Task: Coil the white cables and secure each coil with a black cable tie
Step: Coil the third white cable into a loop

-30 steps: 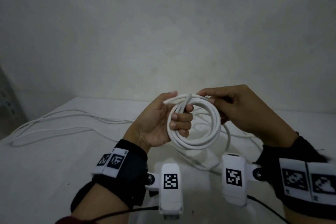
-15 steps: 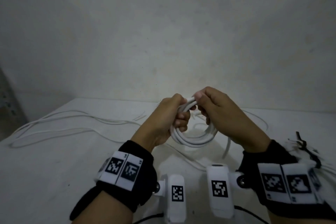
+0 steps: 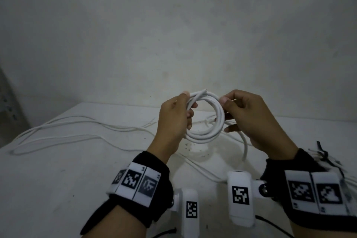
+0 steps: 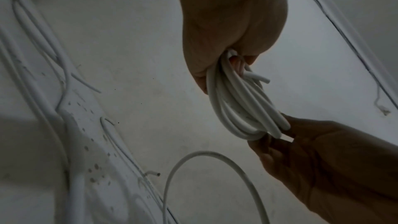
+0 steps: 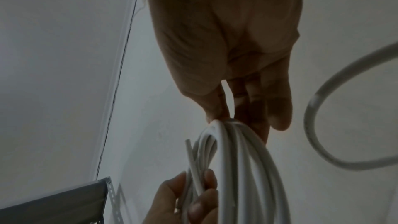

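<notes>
The white cable coil [image 3: 205, 120] is up in the air between both hands, above the white table [image 3: 58, 189]. It has a few loops stacked together. One short cut end [image 3: 202, 91] sticks out at the top, next to the left thumb.

The left hand [image 3: 173, 120] has its fingers curled round the left side of the coil, squeezing the loops into a bunch. The right hand [image 3: 249, 120] pinches the top right of the coil with its thumb and first fingers; its lower fingers sit behind the loops.

A loose tail [image 3: 245, 145] of the same cable hangs down from the right side. It is not wound in yet, I think.

What could go wrong? The cable looks stiff and springy, so if either hand lets go a bit, the loops could pop open and the coil would get messy. The short end could also slip out of the bunch. No tie is on this coil yet (so only the fingers keep it round).

More long white cables [image 3: 67, 131] lie spread over the table to the left, and some run under the hands. The hanging tail could catch on them.

At the far right lies a tied bundle [image 3: 324, 158] with something black on it, partly hidden by the right wrist band.
</notes>
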